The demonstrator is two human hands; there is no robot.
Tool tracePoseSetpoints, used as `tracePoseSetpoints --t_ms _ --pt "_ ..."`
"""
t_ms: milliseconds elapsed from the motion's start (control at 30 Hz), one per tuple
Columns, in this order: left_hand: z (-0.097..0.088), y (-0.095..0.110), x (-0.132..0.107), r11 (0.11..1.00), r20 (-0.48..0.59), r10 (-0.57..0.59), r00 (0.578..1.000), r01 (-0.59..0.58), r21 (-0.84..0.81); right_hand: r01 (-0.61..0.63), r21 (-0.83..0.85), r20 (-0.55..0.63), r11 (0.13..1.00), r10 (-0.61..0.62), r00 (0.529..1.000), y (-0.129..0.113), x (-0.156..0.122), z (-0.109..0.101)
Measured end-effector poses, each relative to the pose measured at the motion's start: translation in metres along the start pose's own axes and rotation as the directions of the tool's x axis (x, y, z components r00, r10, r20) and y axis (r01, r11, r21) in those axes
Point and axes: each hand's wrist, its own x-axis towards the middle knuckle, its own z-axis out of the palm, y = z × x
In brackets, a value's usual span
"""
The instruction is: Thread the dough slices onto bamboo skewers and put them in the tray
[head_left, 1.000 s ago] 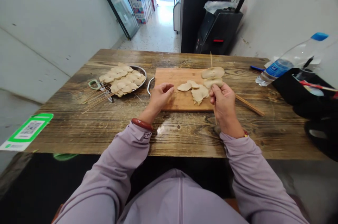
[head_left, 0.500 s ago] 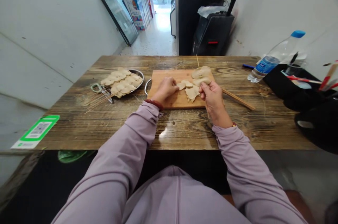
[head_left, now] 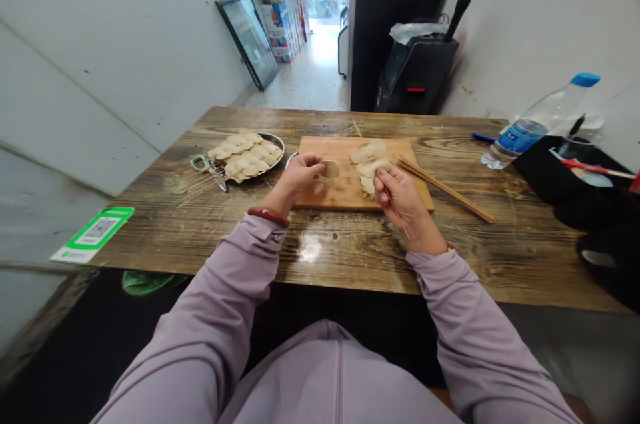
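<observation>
My left hand [head_left: 299,175] pinches one pale food slice [head_left: 329,169] just above the wooden cutting board [head_left: 345,192]. My right hand [head_left: 397,192] is closed on a thin bamboo skewer [head_left: 356,130] with two pale slices [head_left: 369,157] threaded on it, tilted up and left over the board. A few loose slices [head_left: 367,185] lie on the board beside my right hand.
A metal plate [head_left: 278,142] of finished skewers sits left of the board, with loose sticks and a green-handled tool [head_left: 199,163]. Chopsticks [head_left: 445,189] lie right of the board. A water bottle [head_left: 535,121] and black bag [head_left: 590,197] crowd the right. A green sticker [head_left: 94,233] marks the left edge.
My left hand has picked up a slice from the pile and lifted it leftward. The skewer in my right hand has tilted left. The camera view shifted.
</observation>
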Motion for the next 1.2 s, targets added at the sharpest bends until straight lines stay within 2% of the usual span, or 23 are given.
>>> tracePoseSetpoints --t_ms 67,133,200,433,567,667,867,1100,1200 --pt "-0.005 0.003 -0.013 0.982 0.018 -0.105 0.994 0.107 -0.155 -0.045 0.002 0.053 0.999 0.045 0.998 0.002 -0.005 0.004" --pt "-0.005 0.004 -0.023 0.949 0.056 -0.193 0.979 0.201 -0.241 -0.086 -0.015 0.087 0.996 0.087 0.992 0.005 -0.010 0.009" --pt "-0.003 0.004 -0.027 0.934 0.063 -0.210 0.976 0.219 -0.281 -0.108 -0.040 0.092 0.993 0.111 0.989 0.009 -0.014 0.013" --pt "-0.011 -0.001 -0.018 0.913 0.025 -0.118 0.993 0.118 -0.391 -0.143 -0.165 0.103 0.976 0.161 0.982 0.018 -0.027 0.028" --pt "-0.016 -0.005 -0.019 0.915 -0.042 -0.091 0.995 0.067 -0.397 -0.168 -0.236 0.103 0.957 0.197 0.975 0.021 -0.032 0.032" --pt "-0.018 -0.002 -0.023 0.918 -0.044 -0.083 0.996 0.059 -0.393 -0.180 -0.270 0.109 0.946 0.216 0.970 0.025 -0.032 0.032" --pt "-0.018 0.006 -0.026 0.914 -0.013 -0.086 0.996 0.074 -0.399 -0.157 -0.327 0.068 0.932 0.189 0.980 0.030 -0.027 0.029" --pt "-0.017 0.008 -0.027 0.915 -0.046 -0.050 0.998 0.028 -0.403 -0.044 -0.409 0.131 0.911 0.107 0.986 0.027 -0.028 0.029" --pt "-0.018 0.008 -0.027 0.916 -0.068 -0.057 0.996 0.025 -0.401 -0.038 -0.439 0.132 0.898 0.106 0.986 0.026 -0.029 0.028"
